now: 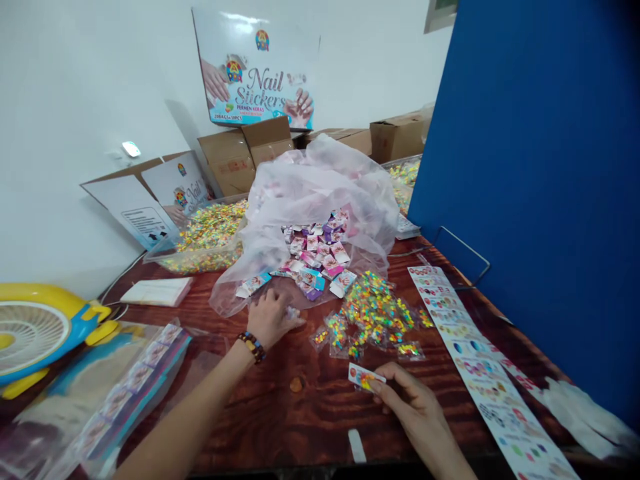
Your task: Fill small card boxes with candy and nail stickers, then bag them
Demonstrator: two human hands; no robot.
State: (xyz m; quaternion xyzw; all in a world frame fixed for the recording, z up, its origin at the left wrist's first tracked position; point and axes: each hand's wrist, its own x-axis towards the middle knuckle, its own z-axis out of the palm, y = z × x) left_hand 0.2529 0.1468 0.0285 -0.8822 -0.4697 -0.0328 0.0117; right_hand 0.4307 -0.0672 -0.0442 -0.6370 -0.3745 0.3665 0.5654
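My right hand [413, 403] pinches a small nail sticker sheet [361, 372] together with a little clear packet of yellow candy [366, 383], above the table. My left hand [270, 319], with a beaded bracelet at the wrist, is at the mouth of a translucent plastic bag [320, 180]. Its fingers are curled round something small and pale that I cannot make out. Just beyond it lie a blue-and-white small box [253, 285] and a pile of small printed boxes [320, 250] spilling from the bag. Between my hands is a heap of candy packets [377, 310].
A long strip of sticker sheets [480, 360] and white gloves [585, 413] lie right, beside a blue panel [540, 200]. Left are a yellow-blue fan [45, 333], packed bags [125, 393] and a candy tub [213, 233]. Cardboard boxes [227, 163] stand behind.
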